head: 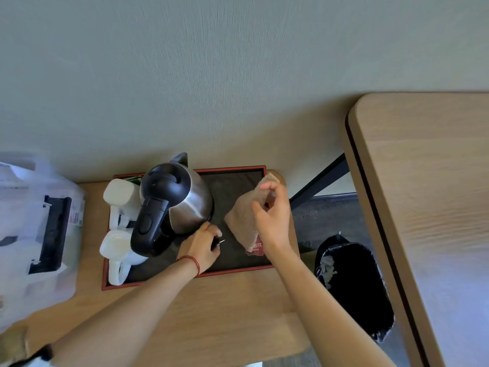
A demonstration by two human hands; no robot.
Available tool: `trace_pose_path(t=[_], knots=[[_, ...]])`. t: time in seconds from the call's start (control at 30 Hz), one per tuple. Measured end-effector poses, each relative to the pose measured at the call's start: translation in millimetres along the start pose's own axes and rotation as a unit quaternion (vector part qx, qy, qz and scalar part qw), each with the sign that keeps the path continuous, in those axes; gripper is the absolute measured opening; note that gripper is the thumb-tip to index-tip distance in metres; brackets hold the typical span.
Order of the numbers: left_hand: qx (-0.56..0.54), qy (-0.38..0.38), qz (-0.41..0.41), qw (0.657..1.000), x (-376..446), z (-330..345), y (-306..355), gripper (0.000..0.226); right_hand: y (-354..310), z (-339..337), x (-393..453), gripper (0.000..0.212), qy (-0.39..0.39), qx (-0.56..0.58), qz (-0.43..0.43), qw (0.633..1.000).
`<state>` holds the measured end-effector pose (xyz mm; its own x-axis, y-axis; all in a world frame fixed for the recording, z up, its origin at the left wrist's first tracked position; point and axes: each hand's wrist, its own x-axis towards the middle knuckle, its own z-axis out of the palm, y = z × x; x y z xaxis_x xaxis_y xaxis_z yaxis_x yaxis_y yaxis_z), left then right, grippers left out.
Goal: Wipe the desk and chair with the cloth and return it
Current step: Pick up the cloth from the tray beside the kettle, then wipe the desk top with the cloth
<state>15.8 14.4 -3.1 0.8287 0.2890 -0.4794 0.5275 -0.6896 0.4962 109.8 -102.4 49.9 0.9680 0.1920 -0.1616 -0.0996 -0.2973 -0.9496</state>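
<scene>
A beige cloth [242, 221] hangs from my right hand [272, 215] over the right part of a dark tray with a red rim [185, 277]; the fingers pinch its top edge. My left hand [202, 246] rests on the tray beside the base of a steel kettle with a black lid and handle [172, 205], closed on a small dark object with a metal tip. The tray sits on a low wooden desk [211, 308]. No chair is visible.
Two white mugs [116, 242] stand on the tray's left side. A translucent plastic bag [34, 229] lies at the desk's left end. A black-lined waste bin [354, 287] stands on the floor at right, beside a higher wooden tabletop [428, 181]. The wall is straight behind.
</scene>
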Motion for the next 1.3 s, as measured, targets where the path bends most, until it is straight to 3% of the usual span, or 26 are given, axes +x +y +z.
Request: trace_pose_path(t=[0.07, 0.13, 0.2, 0.27, 0.33, 0.4, 0.5, 0.63, 0.7, 0.77, 0.83, 0.93, 1.03, 1.17, 1.23, 1.3], knots=[[-0.207, 0.045, -0.027, 0.977, 2, -9, 16, 0.030, -16, -12, 2, 0.039, -0.043, 0.001, -0.037, 0.998], [-0.405, 0.041, -0.074, 0.911, 1, -26, 39, 0.039, -30, -27, 0, 0.042, -0.080, -0.002, -0.059, 0.995], [-0.525, -0.039, -0.063, 0.848, -2, -45, 54, 0.053, -44, -41, -7, 0.037, -0.107, 0.025, -0.046, 0.993], [-0.563, -0.132, -0.007, 0.816, -10, -66, 65, 0.072, -56, -53, -18, 0.036, -0.119, 0.069, -0.039, 0.990], [-0.527, -0.174, 0.022, 0.831, -24, -83, 72, 0.071, -72, -67, -32, 0.039, -0.126, 0.089, -0.046, 0.987], [-0.480, -0.163, 0.015, 0.862, -41, -98, 82, 0.064, -89, -84, -46, 0.043, -0.121, 0.107, -0.051, 0.985], [-0.469, -0.156, 0.025, 0.869, -78, -124, 106, 0.050, -122, -118, -74, 0.037, -0.080, 0.122, -0.067, 0.987], [-0.464, -0.245, 0.054, 0.849, -141, -150, 151, 0.080, -172, -176, -119, 0.037, -0.032, 0.122, -0.072, 0.989], [-0.451, -0.264, 0.071, 0.850, -170, -148, 179, 0.095, -186, -209, -136, 0.037, -0.045, 0.056, -0.077, 0.994], [-0.454, -0.228, 0.080, 0.858, -193, -142, 211, 0.094, -195, -248, -146, 0.055, -0.084, -0.056, -0.096, 0.990], [-0.435, -0.153, 0.109, 0.881, -209, -132, 245, 0.070, -197, -291, -151, 0.080, -0.132, -0.116, -0.085, 0.981], [-0.321, -0.037, 0.170, 0.931, -223, -115, 291, 0.040, -194, -351, -151, 0.091, -0.153, -0.173, -0.075, 0.970], [-0.178, 0.021, 0.196, 0.964, -238, -83, 342, 0.042, -180, -410, -148, 0.074, -0.141, -0.291, -0.085, 0.942], [-0.102, 0.146, 0.214, 0.961, -255, -34, 411, 0.035, -162, -485, -145, 0.017, -0.143, -0.382, -0.127, 0.904], [-0.084, 0.159, 0.209, 0.961, -259, -16, 437, 0.034, -154, -521, -142, 0.014, -0.145, -0.342, -0.111, 0.922], [-0.111, 0.119, 0.207, 0.965, -261, -1, 459, 0.040, -146, -556, -141, 0.022, -0.149, -0.179, -0.025, 0.972]])
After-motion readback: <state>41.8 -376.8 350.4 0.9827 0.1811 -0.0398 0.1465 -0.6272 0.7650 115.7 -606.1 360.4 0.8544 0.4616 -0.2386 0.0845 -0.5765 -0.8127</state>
